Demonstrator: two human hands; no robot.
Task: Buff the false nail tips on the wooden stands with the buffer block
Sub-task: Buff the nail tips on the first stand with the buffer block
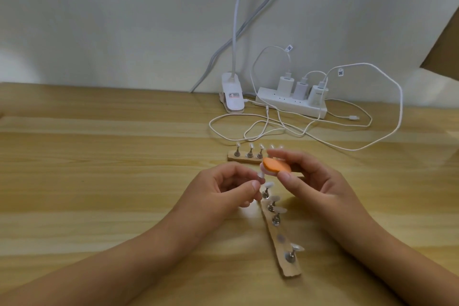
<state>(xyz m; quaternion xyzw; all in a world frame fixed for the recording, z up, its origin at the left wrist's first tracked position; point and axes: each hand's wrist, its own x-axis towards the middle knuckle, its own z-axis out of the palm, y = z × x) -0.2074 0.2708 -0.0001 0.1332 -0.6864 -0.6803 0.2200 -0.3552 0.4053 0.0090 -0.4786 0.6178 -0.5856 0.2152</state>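
Note:
My right hand (315, 181) pinches an orange buffer block (351, 166) between thumb and fingers. The block's left end meets a clear false nail tip (335, 175) that my left hand (223, 189) pinches on its small holder. Below them a wooden stand (283, 236) runs towards me; three metal pegs on it carry nail tips (269, 185) and one magnet spot is bare. A second wooden stand (244, 158) lies farther back with several tipped pegs, its right end hidden behind my right hand.
A white power strip (293, 104) with three chargers sits at the back of the wooden table (99, 169). Loose white cables (273, 129) loop in front of it. A white clip lamp base (232, 97) stands to its left. A brown cardboard edge (444, 49) shows at right.

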